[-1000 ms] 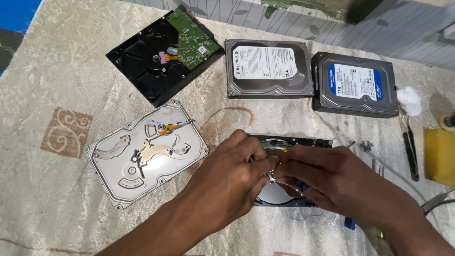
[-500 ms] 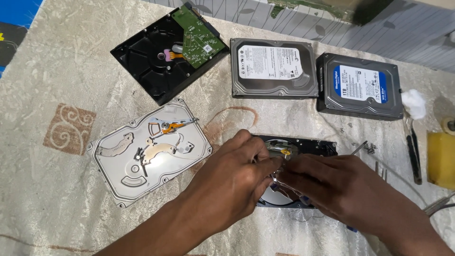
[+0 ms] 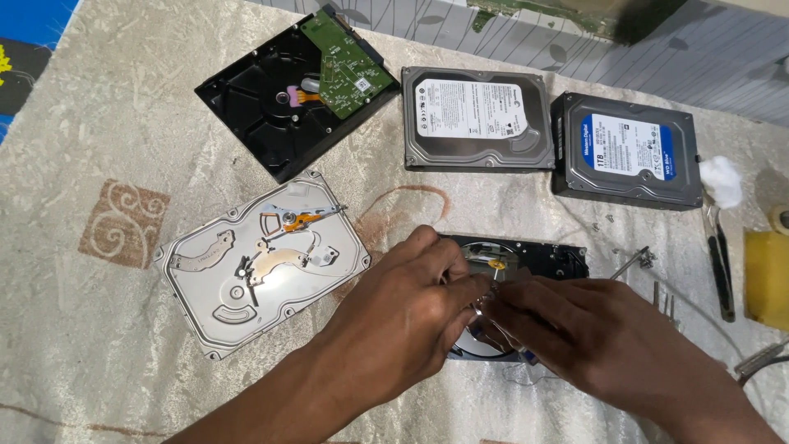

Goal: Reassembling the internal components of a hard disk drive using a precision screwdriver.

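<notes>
Hands meet over an opened hard drive (image 3: pixel 538 256) that lies on the beige patterned cloth (image 3: pixel 99 131). This drive serves as the landmark for the rest. The left hand (image 3: pixel 411 316) covers its near left corner, fingers bent and pressed together at the tips on a small shiny part that is too small to name. The right hand (image 3: pixel 588 333) lies across the drive's near right side, its fingertips closed against the same spot, touching those of the left hand. Only the drive's far edge, a bit of its shiny platter and a small yellow piece show past the knuckles.

Left of that drive, close by, rests a silver drive base (image 3: pixel 263 263) with its bare inner parts facing up. Beyond it lie three more: a black drive with a green circuit board (image 3: pixel 300 90) far left, a grey closed drive with a white label (image 3: pixel 477 119) straight behind, and a black drive with a blue and white label (image 3: pixel 629 152) behind to the right. Right of the landmark lie a white cotton wad (image 3: pixel 721 181), dark-handled tweezers (image 3: pixel 722 263) and a yellow block (image 3: pixel 768 279).
</notes>
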